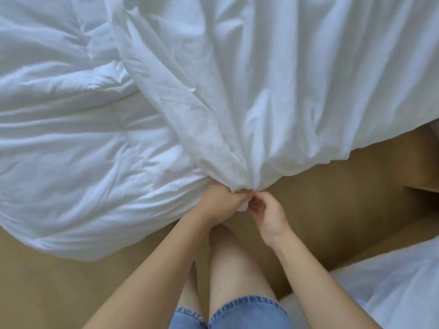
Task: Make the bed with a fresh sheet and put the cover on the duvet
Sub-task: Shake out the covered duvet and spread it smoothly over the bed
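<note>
A gathered corner of the cover (261, 91) was clenched in the curled fingers of the left hand (219, 203) and pinched by the bent fingertips of the right hand (268, 216). The duvet (83, 162) was heaped bare beside it on the floor (332, 198). What lay inside the cover could not be told.

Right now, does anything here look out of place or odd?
Yes. The duvet lies crumpled and bare on the tan surface, beside the cover rather than inside it. The cover is bunched to a point where the left hand grips it. Nothing looks torn or stained.
</note>
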A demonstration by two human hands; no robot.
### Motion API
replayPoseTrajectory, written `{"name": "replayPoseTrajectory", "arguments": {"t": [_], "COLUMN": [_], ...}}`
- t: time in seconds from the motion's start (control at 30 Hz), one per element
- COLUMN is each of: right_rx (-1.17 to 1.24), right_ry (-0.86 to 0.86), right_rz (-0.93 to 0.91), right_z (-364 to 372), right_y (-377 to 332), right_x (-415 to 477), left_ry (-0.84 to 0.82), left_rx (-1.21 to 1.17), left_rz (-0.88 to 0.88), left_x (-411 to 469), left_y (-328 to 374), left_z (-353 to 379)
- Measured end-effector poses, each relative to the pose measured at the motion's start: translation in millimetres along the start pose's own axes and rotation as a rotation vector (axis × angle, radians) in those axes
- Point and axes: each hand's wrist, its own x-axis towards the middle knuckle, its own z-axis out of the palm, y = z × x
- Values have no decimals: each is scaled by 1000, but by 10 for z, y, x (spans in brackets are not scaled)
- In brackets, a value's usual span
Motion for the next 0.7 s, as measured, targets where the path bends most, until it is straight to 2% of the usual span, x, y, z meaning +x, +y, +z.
{"name": "replayPoseTrajectory", "arguments": {"t": [0.07,0.17,0.23,0.37,0.5,0.63,0.7], "right_rx": [232,339,451,676,569,399,417], "right_ry": [131,187,133,-84,-226,88,124], "right_rz": [20,26,79,106,123,143,148], "right_z": [-139,-218,-178,-165,38,374,475], "right_y": [-149,-347,-454,-538,-533,-658,-757], "right_x": [173,434,570,721,686,749,734], "left_ry": [28,99,96,38,107,290,353], "left_rx": [-66,-120,-59,179,306,72,12], "left_rz": [-3,-30,-20,-25,-28,-24,8], "left_x": [72,151,132,75,184,219,160], "left_y": [75,40,-87,-355,-487,-430,-293], "left_z": [117,292,307,223,234,368,385]}}
